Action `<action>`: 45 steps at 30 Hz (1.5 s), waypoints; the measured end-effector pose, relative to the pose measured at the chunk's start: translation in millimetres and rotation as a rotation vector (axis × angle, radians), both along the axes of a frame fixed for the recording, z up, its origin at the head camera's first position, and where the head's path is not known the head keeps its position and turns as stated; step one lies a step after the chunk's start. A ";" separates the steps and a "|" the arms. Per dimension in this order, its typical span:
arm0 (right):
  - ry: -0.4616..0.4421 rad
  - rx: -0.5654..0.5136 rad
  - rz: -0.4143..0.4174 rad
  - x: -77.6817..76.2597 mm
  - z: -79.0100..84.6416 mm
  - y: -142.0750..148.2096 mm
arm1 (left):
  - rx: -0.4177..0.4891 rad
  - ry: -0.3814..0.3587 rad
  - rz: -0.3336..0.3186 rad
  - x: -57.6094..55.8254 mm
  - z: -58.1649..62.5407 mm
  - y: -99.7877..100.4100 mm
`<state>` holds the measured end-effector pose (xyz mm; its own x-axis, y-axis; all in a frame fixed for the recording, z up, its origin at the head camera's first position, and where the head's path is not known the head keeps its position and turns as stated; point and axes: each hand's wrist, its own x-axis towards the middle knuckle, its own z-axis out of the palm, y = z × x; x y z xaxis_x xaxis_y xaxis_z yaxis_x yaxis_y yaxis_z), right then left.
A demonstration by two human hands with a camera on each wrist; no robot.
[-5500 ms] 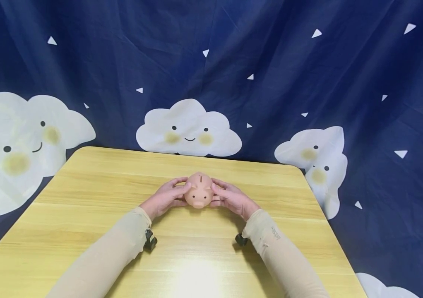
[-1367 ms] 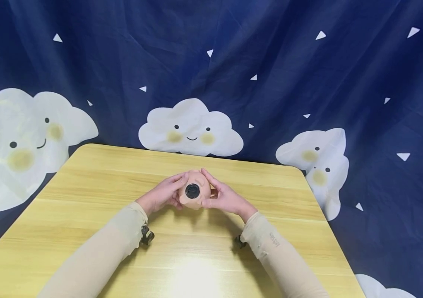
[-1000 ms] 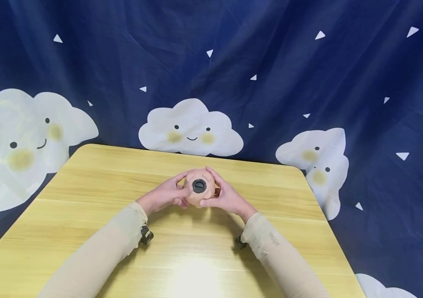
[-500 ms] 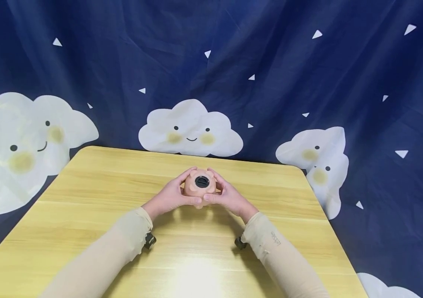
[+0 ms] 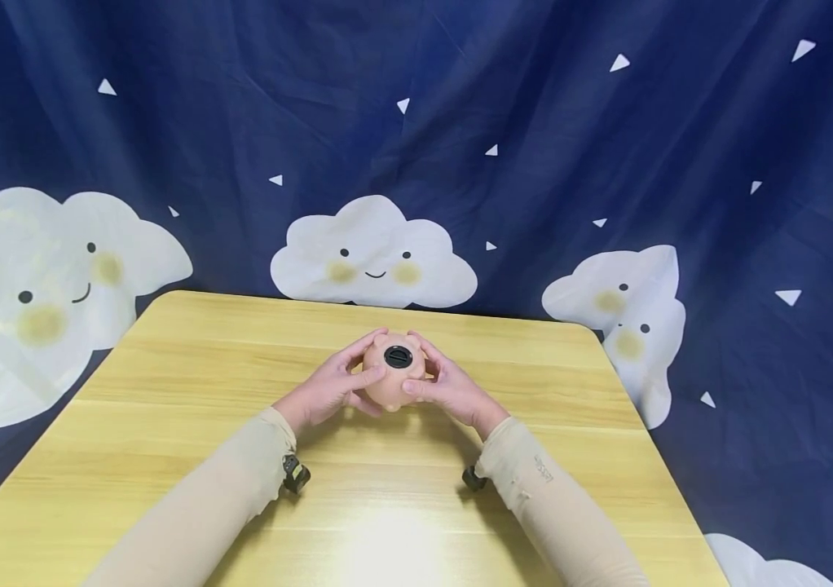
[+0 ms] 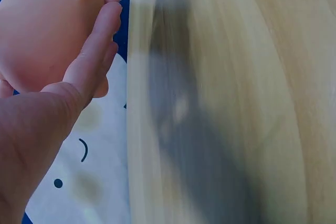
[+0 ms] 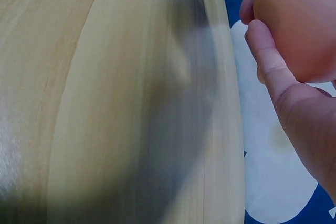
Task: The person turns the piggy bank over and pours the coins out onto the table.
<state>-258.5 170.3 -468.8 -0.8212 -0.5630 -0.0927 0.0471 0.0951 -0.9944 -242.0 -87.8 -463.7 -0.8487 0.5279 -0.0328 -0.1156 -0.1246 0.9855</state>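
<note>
A pink piggy bank (image 5: pixel 393 390) is held in the middle of the head view, its underside tilted up toward me. The round black plug (image 5: pixel 398 357) in its belly faces up, ringed by the stubby feet. My left hand (image 5: pixel 332 387) grips it from the left, thumb on the near side. From the right, my right hand (image 5: pixel 455 391) holds it with the thumb in front and fingers behind. In the left wrist view the smooth pink body of the piggy bank (image 6: pixel 44 30) lies against the fingers; the right wrist view shows its other side (image 7: pixel 302 24).
The wooden table (image 5: pixel 226 359) spreads under both arms, and its far edge meets a dark blue curtain (image 5: pixel 358 98) with printed clouds. Black wrist cameras sit under both wrists, the left one (image 5: pixel 295 473) and the right one (image 5: pixel 473 478).
Earlier the piggy bank's face and coin slot showed; it has been turned over so its black plug shows. Lately it has tilted a little, and my left thumb has moved up its side.
</note>
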 end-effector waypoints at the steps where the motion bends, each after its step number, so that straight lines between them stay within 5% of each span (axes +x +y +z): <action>1: -0.001 0.003 0.002 0.1 0.1 0.1 | 0.015 -0.013 -0.002 -0.1 -0.5 -0.4; 18: -0.008 -0.014 -0.011 0.9 -0.8 -5.2 | 0.109 -0.064 0.078 0.3 -6.3 1.9; 31: 0.095 0.022 -0.047 3.7 12.8 -1.8 | 0.128 -0.079 0.133 -0.5 -6.5 0.8; 45: 0.163 -0.010 -0.103 11.3 17.0 -11.7 | 0.168 -0.064 0.109 0.4 -7.1 -3.2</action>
<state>-247.2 158.6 -451.8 -0.8780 -0.4758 0.0519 -0.1061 0.0878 -0.9905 -241.6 -91.0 -470.8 -0.9000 0.4358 -0.0081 -0.1544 -0.3014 0.9409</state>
